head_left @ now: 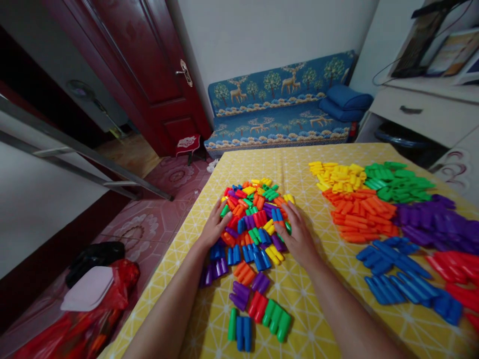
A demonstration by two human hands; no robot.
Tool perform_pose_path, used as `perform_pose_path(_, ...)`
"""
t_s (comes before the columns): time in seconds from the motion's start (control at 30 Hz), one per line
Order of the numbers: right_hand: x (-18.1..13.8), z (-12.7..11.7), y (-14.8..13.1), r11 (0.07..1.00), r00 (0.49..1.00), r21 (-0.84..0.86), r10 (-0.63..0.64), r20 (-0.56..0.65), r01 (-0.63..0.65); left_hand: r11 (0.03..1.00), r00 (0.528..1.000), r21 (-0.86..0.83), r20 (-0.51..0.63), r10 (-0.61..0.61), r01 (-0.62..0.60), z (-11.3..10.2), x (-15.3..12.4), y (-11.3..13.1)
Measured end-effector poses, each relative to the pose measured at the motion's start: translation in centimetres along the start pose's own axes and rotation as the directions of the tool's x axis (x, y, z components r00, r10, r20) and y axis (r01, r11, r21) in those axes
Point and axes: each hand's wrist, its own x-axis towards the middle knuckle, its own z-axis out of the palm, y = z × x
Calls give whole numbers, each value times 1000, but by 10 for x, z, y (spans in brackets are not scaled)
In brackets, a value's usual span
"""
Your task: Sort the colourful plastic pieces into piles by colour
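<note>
On the yellow cloth point(292, 167), the mixed pile point(250, 223) of tubes lies between my hands. My left hand point(216, 224), fingers loosely spread, touches its left edge; my right hand point(299, 237), unclenched, touches its right, the orange heap point(361, 217) beyond.

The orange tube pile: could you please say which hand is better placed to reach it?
Probably the right hand: at the mixed-colour pile, it sits nearer the orange tube pile than the left hand.

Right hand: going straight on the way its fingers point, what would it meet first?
The right hand would probably meet the yellow pieces at the far right edge of the mixed pile first; depth is unclear, so it may already touch them.
</note>
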Motion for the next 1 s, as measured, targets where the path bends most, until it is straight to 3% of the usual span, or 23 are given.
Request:
perform_pose_path(0.17, 0, 3, -5, 973, 987, -202, -83, 140, 110, 994, 996, 92, 73, 53, -60, 2, 14, -2)
perform_pose_path(0.33, 1, 6, -9, 955, 983, -266, -87, 164, 129, 995, 996, 55, 37, 76, -78, 7, 16, 1)
perform_pose_path(0.43, 1, 5, -10, 974, 989, -195, -98, 111, 119, 986, 997, -163, -66, 26, -37, 4, 16, 4)
perform_pose_path(0.53, 2, 1, -12, 987, 992, -93, -128, 10, 128, 954, 960, -300, -276, -55, -32, -7, 12, 22)
perform_pose_path(0.63, 3, -1, -13, 988, 985, -29, -153, -75, 152, 985, 929, -122, -364, 72, -125, -12, 2, 59)
perform_pose_path(0.77, 3, -1, -14, 989, 985, 1, -145, -89, 145, 970, 960, 121, -161, 228, -210, 15, -7, 101)
perform_pose_path(0.87, 2, 0, -13, 991, 987, 0, -134, -88, 134, 922, 946, 289, -117, 302, -258, 46, -7, 106)
perform_pose_path(1.0, 1, -1, -14, 993, 991, 9, -114, -76, 115, 902, 896, 271, -202, 395, -336, 63, -9, 98)
